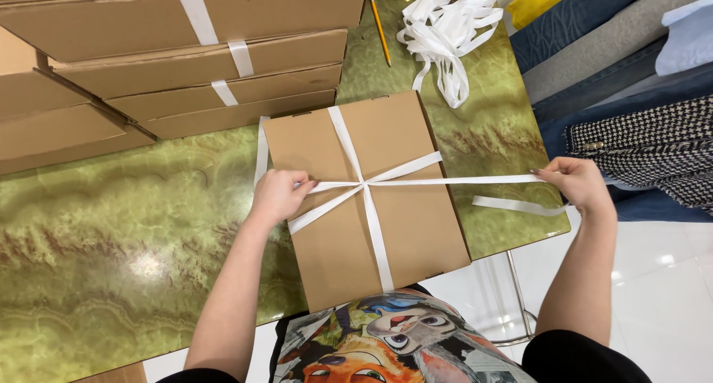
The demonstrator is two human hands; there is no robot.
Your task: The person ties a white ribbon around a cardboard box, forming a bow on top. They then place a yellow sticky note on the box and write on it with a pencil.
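Observation:
A flat brown cardboard box (pixel 397 220) lies on the green marbled table (pixel 111 227), close to its near edge. White plastic strap (pixel 371 212) crosses over the box lid. My left hand (pixel 278 194) rests on the box's left side, fingers closed on one strap end. My right hand (pixel 579 181) is out past the table's right edge, pinching the other end, and the strap (pixel 460 180) runs taut between the hands. A loose tail of strap (pixel 516 205) hangs below my right hand.
A stack of flat cardboard boxes (pixel 171 64) bound with white strap fills the far left. A loose bundle of white strap (pixel 445 27) and a pencil (pixel 380 30) lie at the back. Folded fabrics (pixel 616 64) are piled on the right.

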